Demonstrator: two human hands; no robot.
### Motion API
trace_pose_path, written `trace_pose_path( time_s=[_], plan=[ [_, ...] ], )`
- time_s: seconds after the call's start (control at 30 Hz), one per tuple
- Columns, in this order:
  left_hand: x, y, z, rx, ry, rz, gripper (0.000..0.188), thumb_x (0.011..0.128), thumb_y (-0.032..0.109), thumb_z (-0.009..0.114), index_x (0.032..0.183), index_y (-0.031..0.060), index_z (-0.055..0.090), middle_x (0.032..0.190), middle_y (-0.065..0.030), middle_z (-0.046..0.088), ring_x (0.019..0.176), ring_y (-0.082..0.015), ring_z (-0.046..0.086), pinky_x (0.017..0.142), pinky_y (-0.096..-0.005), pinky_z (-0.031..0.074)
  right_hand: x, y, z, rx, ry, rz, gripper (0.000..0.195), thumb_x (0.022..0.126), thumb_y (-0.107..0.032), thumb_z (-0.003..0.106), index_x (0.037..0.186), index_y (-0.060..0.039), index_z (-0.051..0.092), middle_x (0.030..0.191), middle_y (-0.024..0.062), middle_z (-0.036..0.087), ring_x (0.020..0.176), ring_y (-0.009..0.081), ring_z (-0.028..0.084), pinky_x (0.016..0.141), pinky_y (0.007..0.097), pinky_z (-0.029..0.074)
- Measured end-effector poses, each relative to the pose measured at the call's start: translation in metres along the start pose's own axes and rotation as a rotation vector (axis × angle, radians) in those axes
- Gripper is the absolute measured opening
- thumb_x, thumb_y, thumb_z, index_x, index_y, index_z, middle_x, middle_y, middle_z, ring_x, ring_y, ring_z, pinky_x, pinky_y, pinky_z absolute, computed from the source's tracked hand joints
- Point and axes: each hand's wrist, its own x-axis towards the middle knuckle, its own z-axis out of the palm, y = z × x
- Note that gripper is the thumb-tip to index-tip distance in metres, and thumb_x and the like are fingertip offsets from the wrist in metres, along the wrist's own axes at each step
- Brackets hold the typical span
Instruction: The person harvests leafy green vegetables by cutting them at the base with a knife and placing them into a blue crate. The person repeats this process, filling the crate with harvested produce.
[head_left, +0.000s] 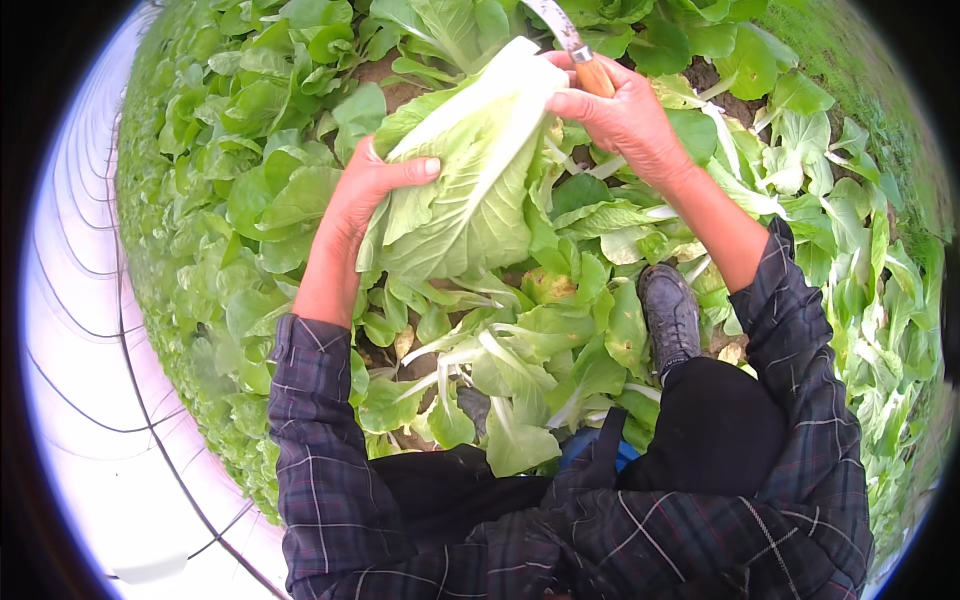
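Observation:
A head of leafy Chinese cabbage (472, 180) is held up between my hands, its pale cut base toward the upper right. My left hand (367, 184) grips it from the left, thumb across the outer leaves and the other fingers hidden behind. At the white base, my right hand (626, 120) pinches the leaf stalks with thumb and fingers. That same hand also keeps hold of a curved harvesting knife (594, 75) by its wooden handle. The knife's blade points up and away and runs out of the top of the view.
Standing leafy plants (217, 187) fill the left and far side. Loose trimmed leaves (517, 360) cover the soil before me and to the right. My dark shoe (670, 315) is among them. A plastic-film greenhouse wall with dark hoops (82, 337) curves along the left; grass (832, 67) grows at right.

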Motion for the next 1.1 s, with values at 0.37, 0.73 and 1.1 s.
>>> trace_pose_path(
  time_s=[0.37, 0.73, 1.1],
  plan=[
    [0.028, -0.044, 0.033, 0.557, 0.073, 0.138, 0.076, 0.082, 0.041, 0.078, 0.139, -0.0018, 0.051, 0.129, -0.0167, 0.062, 0.113, -0.0212, 0.062, 0.101, -0.0347, 0.047, 0.003, 0.014, -0.015, -0.025, 0.071, 0.215, 0.041, 0.082, -0.042, 0.076, 0.095, -0.005, 0.063, 0.07, -0.0046, 0.057, 0.047, 0.0, 0.032, 0.041, 0.0208, 0.021],
    [0.044, -0.035, 0.077, 0.027, 0.048, 0.216, 0.073, 0.077, 0.03, 0.084, 0.133, 0.0001, 0.049, 0.118, -0.0148, 0.063, 0.11, -0.0216, 0.062, 0.092, -0.0369, 0.052, 0.014, -0.043, 0.028, -0.34, 0.04, -0.089, 0.051, 0.084, -0.046, 0.073, 0.088, 0.0038, 0.063, 0.075, 0.0108, 0.064, 0.069, 0.0194, 0.061, 0.064, 0.0352, 0.05],
    [0.022, -0.051, 0.054, -0.516, -0.118, 0.221, 0.087, 0.073, 0.043, 0.068, 0.141, -0.0038, 0.042, 0.129, -0.0261, 0.057, 0.114, -0.0324, 0.06, 0.1, -0.0422, 0.05, 0.007, -0.041, 0.002, -0.029, -0.008, 0.204, 0.024, 0.094, -0.029, 0.061, 0.092, -0.0052, 0.064, 0.077, -0.0005, 0.065, 0.05, 0.0037, 0.043, 0.045, 0.0215, 0.032]
  ],
)
